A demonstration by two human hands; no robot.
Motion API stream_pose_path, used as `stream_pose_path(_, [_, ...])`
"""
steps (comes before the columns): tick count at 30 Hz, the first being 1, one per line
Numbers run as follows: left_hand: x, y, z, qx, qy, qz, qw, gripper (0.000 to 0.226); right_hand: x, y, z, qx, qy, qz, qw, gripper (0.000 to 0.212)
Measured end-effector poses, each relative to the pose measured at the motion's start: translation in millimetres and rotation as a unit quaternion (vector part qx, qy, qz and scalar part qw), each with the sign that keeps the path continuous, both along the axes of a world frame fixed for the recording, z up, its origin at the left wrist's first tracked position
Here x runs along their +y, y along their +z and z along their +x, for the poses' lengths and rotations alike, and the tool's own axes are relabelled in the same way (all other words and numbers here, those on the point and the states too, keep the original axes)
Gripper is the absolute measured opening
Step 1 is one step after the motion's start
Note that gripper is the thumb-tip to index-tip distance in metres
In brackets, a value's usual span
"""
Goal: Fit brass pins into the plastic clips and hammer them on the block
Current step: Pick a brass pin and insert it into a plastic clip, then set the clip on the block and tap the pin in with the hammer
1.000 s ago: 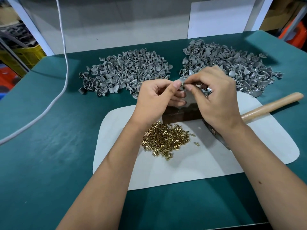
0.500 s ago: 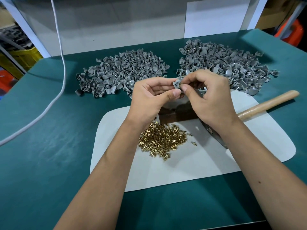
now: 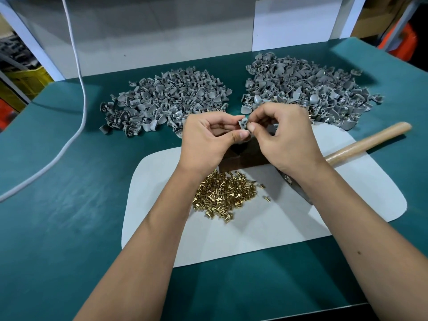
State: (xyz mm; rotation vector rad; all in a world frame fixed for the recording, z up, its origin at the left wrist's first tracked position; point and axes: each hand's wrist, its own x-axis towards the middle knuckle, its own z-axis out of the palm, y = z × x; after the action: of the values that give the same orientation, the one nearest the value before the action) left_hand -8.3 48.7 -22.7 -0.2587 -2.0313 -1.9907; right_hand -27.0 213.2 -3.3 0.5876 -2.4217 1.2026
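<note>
My left hand (image 3: 208, 137) and my right hand (image 3: 284, 135) meet above the dark block (image 3: 245, 156), both pinching one small grey plastic clip (image 3: 242, 124) between thumbs and fingertips. Whether a pin sits in it I cannot tell. A heap of brass pins (image 3: 224, 193) lies on the white mat (image 3: 162, 205) just below my wrists. A hammer lies to the right, its wooden handle (image 3: 370, 142) pointing to the far right and its metal head (image 3: 298, 188) partly hidden under my right wrist.
Two piles of grey clips lie on the green table (image 3: 58, 228): one at the back left (image 3: 166, 100), one at the back right (image 3: 308, 89). A white cable (image 3: 78, 66) hangs down at the left. A white panel stands along the back.
My hands have stayed together over the block, with small finger shifts on the clip. The left thumb has slid lower and the clip now shows more between the fingertips.
</note>
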Motion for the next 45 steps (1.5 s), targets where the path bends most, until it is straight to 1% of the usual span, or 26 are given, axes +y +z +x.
stream_pose_path(2, [1, 0, -1, 0.005, 0.017, -0.054, 0.998, 0.029, 2, 1, -2, -0.012, 0.004, 0.015, 1.0, 0.006])
stream_pose_path(5, [4, -1, 0, 0.035, 0.063, -0.15, 0.986, 0.028, 8, 6, -4, -0.031, 0.036, 0.05, 0.998, 0.007])
stream_pose_path(7, [5, -4, 0, 0.057, 0.086, -0.191, 0.976, 0.023, 17, 15, -8, -0.036, 0.056, 0.085, 0.994, 0.006])
stream_pose_path(9, [5, -6, 0, 0.055, 0.103, -0.228, 0.967, 0.02, 35, 27, -16, -0.06, 0.061, 0.132, 0.988, 0.005])
stream_pose_path(10, [5, -7, -1, 0.045, 0.109, -0.238, 0.964, 0.019, 46, 33, -20, -0.085, 0.067, 0.167, 0.98, 0.008])
stream_pose_path(12, [2, -8, -3, 0.026, 0.119, -0.253, 0.96, 0.016, 67, 41, -28, -0.16, 0.1, 0.252, 0.949, 0.013])
stream_pose_path(14, [0, -7, -4, 0.007, 0.125, -0.255, 0.959, 0.012, 82, 42, -30, -0.232, 0.139, 0.313, 0.911, 0.013])
stream_pose_path(15, [-2, -7, -4, -0.003, 0.126, -0.25, 0.96, 0.011, 86, 40, -29, -0.259, 0.152, 0.327, 0.896, 0.015])
stream_pose_path(17, [-4, -6, -5, -0.018, 0.121, -0.242, 0.963, 0.009, 88, 34, -25, -0.298, 0.171, 0.332, 0.878, 0.019])
stream_pose_path(22, [-2, -4, -1, -0.034, 0.098, -0.219, 0.97, 0.015, 87, 28, -21, -0.301, 0.189, 0.337, 0.872, 0.028])
stream_pose_path(24, [-3, -5, -1, -0.043, 0.09, -0.209, 0.973, 0.013, 87, 25, -21, -0.298, 0.186, 0.351, 0.868, 0.03])
stream_pose_path(28, [-5, -4, -1, -0.053, 0.08, -0.183, 0.978, 0.017, 90, 24, -22, -0.28, 0.193, 0.37, 0.864, 0.027])
stream_pose_path(30, [-5, -3, -1, -0.053, 0.08, -0.181, 0.979, 0.017, 95, 28, -22, -0.286, 0.208, 0.352, 0.867, 0.028])
stream_pose_path(34, [-5, -3, -2, -0.06, 0.076, -0.185, 0.978, 0.014, 105, 43, -22, -0.308, 0.244, 0.226, 0.891, 0.022])
stream_pose_path(37, [-4, -3, -2, -0.068, 0.067, -0.168, 0.981, 0.017, 95, 55, -18, -0.247, 0.238, 0.125, 0.931, 0.011])
stream_pose_path(39, [-3, -3, -2, -0.076, 0.064, -0.157, 0.983, 0.017, 81, 57, -13, -0.196, 0.21, 0.088, 0.954, 0.006])
stream_pose_path(41, [-3, -3, -2, -0.085, 0.065, -0.154, 0.982, 0.014, 65, 53, -12, -0.155, 0.174, 0.105, 0.967, 0.013])
stream_pose_path(43, [-4, -3, -2, -0.093, 0.067, -0.153, 0.982, 0.011, 51, 49, -10, -0.111, 0.142, 0.163, 0.97, 0.01])
stream_pose_path(44, [-4, -3, -2, -0.095, 0.068, -0.151, 0.982, 0.009, 46, 48, -10, -0.091, 0.127, 0.192, 0.969, 0.012])
stream_pose_path(45, [-4, -3, -3, -0.097, 0.069, -0.149, 0.982, 0.008, 43, 46, -11, -0.074, 0.114, 0.21, 0.968, 0.018])
